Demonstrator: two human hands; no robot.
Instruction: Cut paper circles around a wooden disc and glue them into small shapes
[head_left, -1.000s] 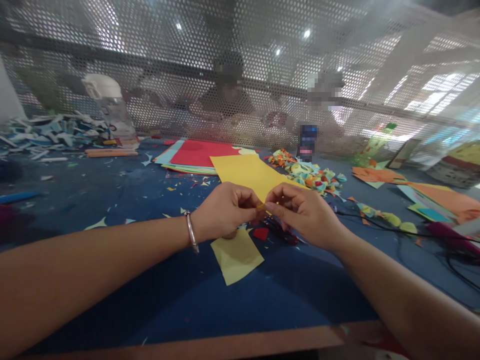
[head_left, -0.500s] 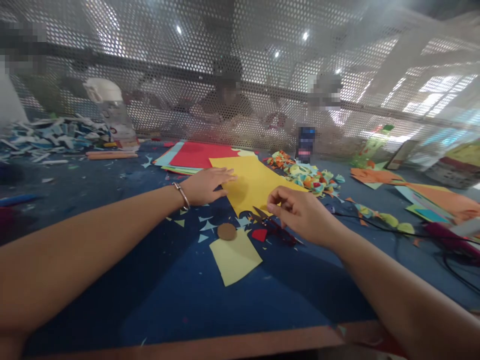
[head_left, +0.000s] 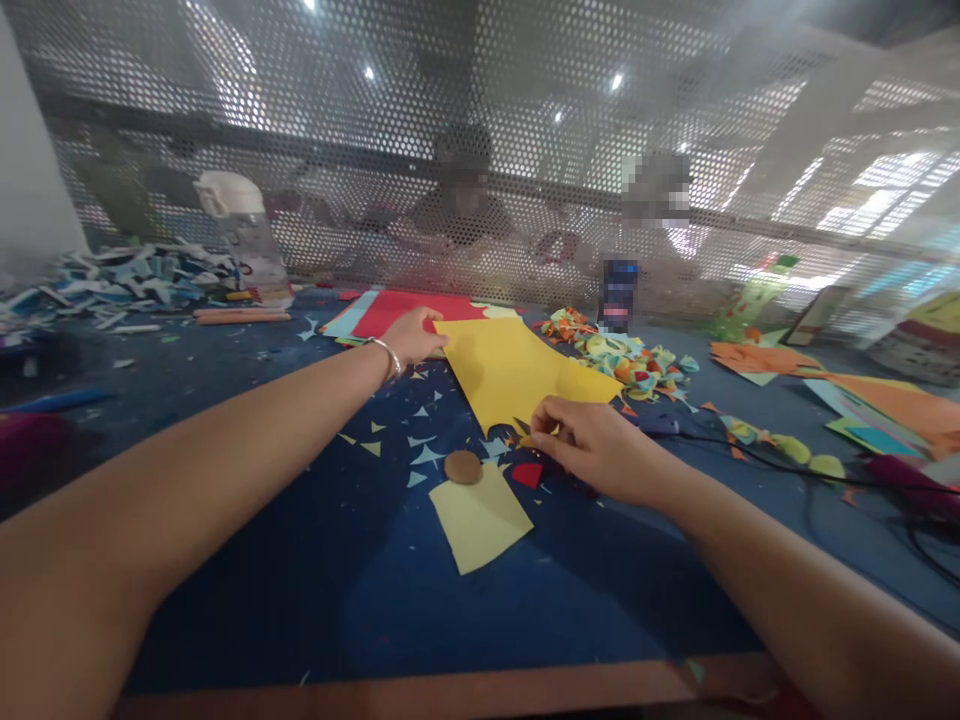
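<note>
My left hand (head_left: pixel 417 338), with a silver bangle on its wrist, grips the upper left corner of a yellow paper sheet (head_left: pixel 504 372). The sheet's near edge has curved cut-outs. At that near edge my right hand (head_left: pixel 581 437) is closed in a pinch, beside a small yellow paper scrap (head_left: pixel 528 440); what it holds is hard to make out. Scissors lie under or behind this hand, mostly hidden. Just in front are a brown disc (head_left: pixel 463 467), a pale yellow paper piece (head_left: pixel 481 518) and a red paper piece (head_left: pixel 527 475).
Red paper (head_left: pixel 405 312) tops a stack behind the sheet. A heap of coloured scraps (head_left: pixel 630 355) and a phone (head_left: pixel 619 293) stand at the back. To the left are a water bottle (head_left: pixel 255 240) and blue-white clippings (head_left: pixel 142 280); orange paper (head_left: pixel 892 395) and a cable lie right.
My left hand has gone from lying spread on the yellow sheet to gripping its corner. My right hand has lowered slightly over the scissors, which are now mostly covered.
</note>
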